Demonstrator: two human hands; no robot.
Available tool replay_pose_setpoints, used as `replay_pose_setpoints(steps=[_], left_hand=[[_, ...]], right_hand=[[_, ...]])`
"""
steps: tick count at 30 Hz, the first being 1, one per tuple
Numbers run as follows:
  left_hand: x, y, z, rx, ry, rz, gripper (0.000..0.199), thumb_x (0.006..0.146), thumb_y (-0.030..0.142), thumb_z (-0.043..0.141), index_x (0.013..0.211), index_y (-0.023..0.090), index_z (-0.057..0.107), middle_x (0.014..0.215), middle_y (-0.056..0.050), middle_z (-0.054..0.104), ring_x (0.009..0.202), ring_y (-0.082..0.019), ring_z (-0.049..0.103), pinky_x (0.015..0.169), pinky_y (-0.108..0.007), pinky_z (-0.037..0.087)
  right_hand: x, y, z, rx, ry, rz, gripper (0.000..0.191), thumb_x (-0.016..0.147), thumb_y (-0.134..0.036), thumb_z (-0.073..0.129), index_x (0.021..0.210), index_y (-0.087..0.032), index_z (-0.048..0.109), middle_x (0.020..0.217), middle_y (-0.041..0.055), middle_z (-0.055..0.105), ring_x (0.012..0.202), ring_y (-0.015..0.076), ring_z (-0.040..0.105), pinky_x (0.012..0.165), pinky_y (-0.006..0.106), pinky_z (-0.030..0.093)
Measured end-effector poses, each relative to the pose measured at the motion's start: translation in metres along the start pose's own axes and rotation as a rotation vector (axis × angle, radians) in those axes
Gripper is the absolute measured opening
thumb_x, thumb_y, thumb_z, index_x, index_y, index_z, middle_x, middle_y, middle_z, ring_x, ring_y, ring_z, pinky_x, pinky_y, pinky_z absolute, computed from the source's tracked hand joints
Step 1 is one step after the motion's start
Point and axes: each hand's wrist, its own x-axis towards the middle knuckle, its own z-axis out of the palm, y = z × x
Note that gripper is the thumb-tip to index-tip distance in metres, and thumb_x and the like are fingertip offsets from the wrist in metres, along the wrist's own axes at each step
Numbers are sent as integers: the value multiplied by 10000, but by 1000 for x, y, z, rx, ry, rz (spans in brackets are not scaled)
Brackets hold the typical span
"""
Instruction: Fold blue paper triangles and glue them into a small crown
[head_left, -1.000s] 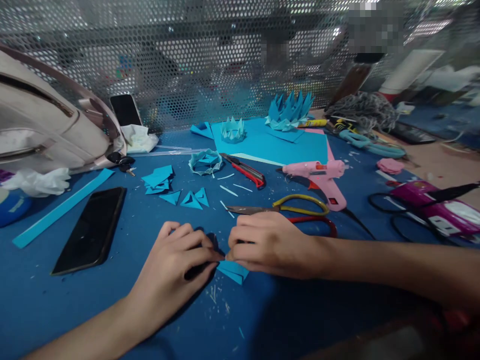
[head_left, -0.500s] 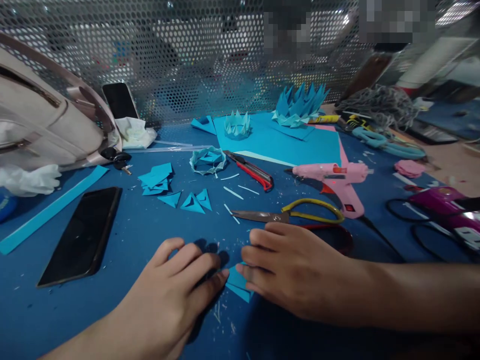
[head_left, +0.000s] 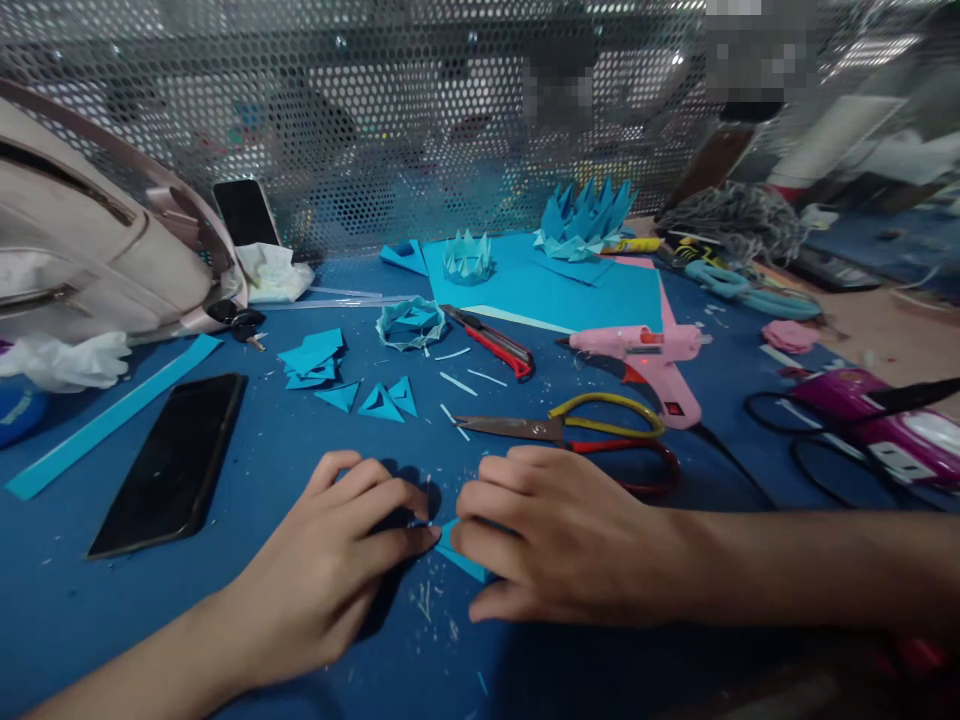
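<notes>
A small folded piece of blue paper (head_left: 459,556) lies on the table between my hands, pointing left. My left hand (head_left: 330,560) pinches its left corner with thumb and forefinger, the other fingers curled. Lying over its right part, my right hand (head_left: 544,540) has its fingers bent and pressed onto the paper, so much of the piece is hidden. Just beyond the right hand are scissors (head_left: 517,428) with one yellow and one red handle. Several folded blue triangles (head_left: 381,402) and a stack of blue paper pieces (head_left: 311,358) sit farther off.
Behind these lie a paper ring (head_left: 409,325), a red cutter knife (head_left: 495,345) and a pink glue gun (head_left: 645,350). Spiky paper forms (head_left: 585,222) stand on a blue sheet (head_left: 517,290). At left are a phone (head_left: 169,465), a paper strip (head_left: 112,418) and a bag (head_left: 82,240).
My right hand has shifted left and covers more of the paper piece, its thumb now nearer the front. My left hand has drawn slightly left. The whole view has turned a little to the right.
</notes>
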Motion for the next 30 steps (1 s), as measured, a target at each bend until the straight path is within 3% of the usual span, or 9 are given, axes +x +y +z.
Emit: replay_pose_setpoints(steps=[4, 8, 17, 30], left_hand=[[-2, -1, 0, -29, 5, -6, 385, 891, 52, 410, 1115, 230, 667, 1101, -50, 658, 946, -199, 560, 872, -401, 321], [-2, -3, -1, -6, -20, 32, 429, 883, 42, 405, 1186, 227, 646, 1140, -59, 668, 984, -208, 569, 909, -416, 322], [-4, -7, 2, 136, -48, 194, 411, 1000, 94, 351, 1346, 178, 557, 1329, -45, 647, 1233, -219, 523, 1120, -433, 176], [-6, -5, 5, 325, -48, 326, 360, 1048, 161, 367, 1306, 180, 617, 1276, -65, 669, 1218, -216, 558, 1194, -432, 125]], right_hand=[[-2, -3, 6, -24, 14, -36, 93, 956, -273, 586, 900, -203, 613, 846, -1, 604, 757, 187, 437, 607, 359, 270], [-2, 7, 3, -60, -8, -71, 142, 953, -126, 515, 878, -189, 618, 826, 17, 615, 738, 185, 445, 587, 361, 254], [-1, 24, -3, -77, 41, -195, 278, 990, -91, 436, 894, -205, 671, 843, 13, 663, 830, 189, 522, 595, 361, 302], [-1, 32, 5, 45, 107, -241, 298, 1019, -115, 397, 932, -179, 675, 828, 9, 683, 846, 153, 555, 645, 319, 387]])
